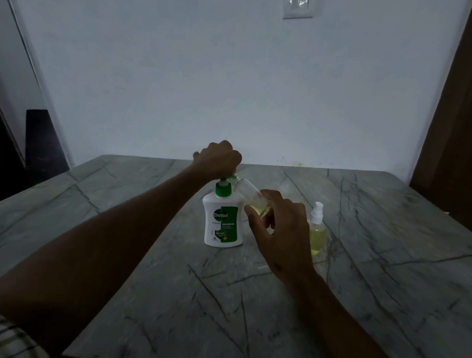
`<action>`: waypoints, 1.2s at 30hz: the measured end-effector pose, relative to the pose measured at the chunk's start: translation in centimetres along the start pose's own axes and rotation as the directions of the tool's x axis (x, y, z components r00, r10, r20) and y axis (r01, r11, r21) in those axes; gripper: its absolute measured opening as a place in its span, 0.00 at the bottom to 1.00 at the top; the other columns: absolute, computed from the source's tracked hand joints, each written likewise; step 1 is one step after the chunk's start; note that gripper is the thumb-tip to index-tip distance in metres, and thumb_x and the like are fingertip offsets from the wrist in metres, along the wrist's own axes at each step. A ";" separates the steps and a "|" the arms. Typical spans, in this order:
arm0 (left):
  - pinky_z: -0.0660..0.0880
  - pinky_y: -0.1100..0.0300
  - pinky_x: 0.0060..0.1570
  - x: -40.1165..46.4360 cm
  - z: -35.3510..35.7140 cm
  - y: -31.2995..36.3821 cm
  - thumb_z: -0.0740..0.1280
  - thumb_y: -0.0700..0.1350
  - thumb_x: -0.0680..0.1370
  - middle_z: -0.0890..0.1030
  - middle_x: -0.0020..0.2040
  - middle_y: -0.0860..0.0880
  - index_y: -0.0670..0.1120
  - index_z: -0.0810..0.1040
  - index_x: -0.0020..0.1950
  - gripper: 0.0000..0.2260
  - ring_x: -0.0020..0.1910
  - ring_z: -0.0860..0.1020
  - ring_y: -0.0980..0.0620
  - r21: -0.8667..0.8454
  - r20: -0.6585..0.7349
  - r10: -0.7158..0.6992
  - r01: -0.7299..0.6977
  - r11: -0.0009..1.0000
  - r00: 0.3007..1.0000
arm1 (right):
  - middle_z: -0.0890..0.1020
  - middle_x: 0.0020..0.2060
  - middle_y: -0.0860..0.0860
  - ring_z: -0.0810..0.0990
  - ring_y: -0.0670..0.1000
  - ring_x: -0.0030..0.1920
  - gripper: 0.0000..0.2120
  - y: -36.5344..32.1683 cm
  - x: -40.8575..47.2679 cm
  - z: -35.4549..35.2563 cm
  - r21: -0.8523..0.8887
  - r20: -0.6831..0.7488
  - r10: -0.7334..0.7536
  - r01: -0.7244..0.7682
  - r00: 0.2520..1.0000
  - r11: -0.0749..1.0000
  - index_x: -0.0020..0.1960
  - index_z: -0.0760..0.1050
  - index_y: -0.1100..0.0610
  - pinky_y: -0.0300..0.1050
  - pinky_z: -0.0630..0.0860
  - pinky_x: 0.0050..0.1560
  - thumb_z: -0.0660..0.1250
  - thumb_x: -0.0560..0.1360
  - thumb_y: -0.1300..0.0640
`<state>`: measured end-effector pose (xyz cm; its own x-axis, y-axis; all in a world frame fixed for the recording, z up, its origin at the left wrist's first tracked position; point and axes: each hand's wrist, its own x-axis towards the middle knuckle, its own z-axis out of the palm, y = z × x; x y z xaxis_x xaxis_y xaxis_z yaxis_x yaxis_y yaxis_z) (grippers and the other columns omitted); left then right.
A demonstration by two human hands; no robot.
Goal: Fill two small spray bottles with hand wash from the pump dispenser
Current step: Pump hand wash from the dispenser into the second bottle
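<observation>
Left hand [219,158] clenches pump dispenser [223,222]; right hand [277,230] grips tilted bottle [251,198] (capped bottle [316,229] beside).

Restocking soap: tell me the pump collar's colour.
Green, on the white dispenser; collar, head view.

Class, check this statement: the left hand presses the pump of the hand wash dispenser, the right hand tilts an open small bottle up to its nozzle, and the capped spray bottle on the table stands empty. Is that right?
Not quite. The capped spray bottle is not empty: the head view shows yellow-green liquid in it. The rest holds: the left hand presses the dispenser pump, and the right hand tilts the open bottle to the nozzle.
</observation>
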<state>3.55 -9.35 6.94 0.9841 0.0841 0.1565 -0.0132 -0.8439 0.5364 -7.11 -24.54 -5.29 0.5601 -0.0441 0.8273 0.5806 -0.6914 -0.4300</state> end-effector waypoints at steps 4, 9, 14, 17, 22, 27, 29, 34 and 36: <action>0.77 0.41 0.63 0.1 0.8 -0.3 0.70 0.48 0.69 0.84 0.51 0.47 0.44 0.83 0.49 0.13 0.52 0.82 0.45 0.016 0.049 0.003 -0.003 1.000 0.999 | 0.77 0.38 0.42 0.71 0.39 0.38 0.23 0.4 -0.4 0.1 -0.014 0.025 0.010 -0.010 1.000 1.000 0.60 0.74 0.50 0.40 0.69 0.49 0.56 0.79 0.34; 0.78 0.40 0.61 0.4 0.6 -0.4 0.64 0.52 0.61 0.85 0.48 0.47 0.45 0.82 0.48 0.20 0.49 0.83 0.45 0.006 0.042 0.016 -0.016 1.000 0.999 | 0.79 0.39 0.44 0.71 0.41 0.39 0.28 0.4 -0.4 0.2 0.016 0.010 0.017 -0.017 1.000 1.000 0.60 0.75 0.51 0.42 0.72 0.46 0.52 0.78 0.31; 0.78 0.42 0.59 1.4 0.5 -0.7 0.65 0.52 0.60 0.86 0.48 0.47 0.46 0.83 0.47 0.19 0.48 0.84 0.45 -0.002 0.023 -0.001 0.001 1.000 1.000 | 0.78 0.38 0.44 0.73 0.43 0.39 0.26 0.2 -0.2 0.3 0.003 0.039 0.020 -0.020 0.999 1.000 0.61 0.74 0.50 0.43 0.73 0.47 0.53 0.78 0.31; 0.79 0.42 0.59 2.1 1.2 -1.3 0.67 0.51 0.62 0.86 0.48 0.49 0.46 0.83 0.45 0.16 0.50 0.84 0.46 0.005 0.051 0.003 -0.004 1.000 0.999 | 0.78 0.38 0.43 0.74 0.43 0.38 0.25 0.5 -0.3 0.5 -0.001 0.044 0.017 -0.017 0.999 1.000 0.61 0.74 0.50 0.44 0.73 0.48 0.54 0.79 0.32; 0.78 0.42 0.60 1.5 1.0 -1.0 0.71 0.48 0.68 0.85 0.48 0.48 0.45 0.82 0.47 0.11 0.50 0.83 0.45 0.018 0.023 -0.002 0.001 1.000 1.000 | 0.77 0.37 0.43 0.74 0.43 0.38 0.26 0.6 -0.4 0.4 -0.027 0.041 0.019 -0.018 0.999 0.999 0.61 0.74 0.50 0.43 0.72 0.48 0.53 0.79 0.31; 0.79 0.42 0.60 1.8 0.7 -1.0 0.72 0.48 0.69 0.85 0.49 0.47 0.45 0.82 0.47 0.11 0.50 0.83 0.45 0.020 0.010 0.000 0.000 1.000 1.000 | 0.77 0.38 0.43 0.75 0.45 0.41 0.23 0.8 -0.4 0.9 -0.035 0.071 0.042 -0.040 0.997 0.999 0.62 0.72 0.47 0.43 0.73 0.48 0.55 0.79 0.32; 0.78 0.42 0.63 1.9 1.0 -0.8 0.73 0.46 0.74 0.84 0.50 0.46 0.44 0.82 0.48 0.07 0.52 0.82 0.45 0.039 0.013 0.019 -0.019 0.999 1.000 | 0.77 0.39 0.43 0.75 0.46 0.42 0.24 1.0 -0.4 1.0 -0.041 0.081 0.053 -0.050 0.995 0.998 0.63 0.72 0.47 0.44 0.73 0.49 0.55 0.79 0.31; 0.77 0.41 0.63 1.3 1.2 -0.8 0.70 0.47 0.72 0.85 0.49 0.48 0.45 0.83 0.48 0.09 0.51 0.82 0.46 0.028 0.005 0.024 -0.024 0.999 1.000 | 0.77 0.39 0.42 0.75 0.45 0.42 0.25 1.2 -0.6 0.8 -0.051 0.070 0.051 -0.047 0.996 0.998 0.62 0.72 0.47 0.44 0.74 0.49 0.53 0.78 0.30; 0.78 0.40 0.61 1.1 0.8 -0.6 0.69 0.50 0.69 0.85 0.48 0.48 0.45 0.82 0.48 0.12 0.50 0.83 0.47 0.020 0.014 0.019 -0.019 1.000 1.000 | 0.78 0.39 0.43 0.75 0.45 0.41 0.25 0.8 -0.5 0.6 -0.031 0.058 0.046 -0.045 0.997 0.999 0.62 0.73 0.48 0.44 0.74 0.48 0.53 0.78 0.31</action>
<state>4.75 -9.16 6.05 0.9861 0.0606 0.1548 -0.0286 -0.8557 0.5167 -6.54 -24.65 -6.29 0.6195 -0.0346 0.7843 0.5364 -0.7108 -0.4551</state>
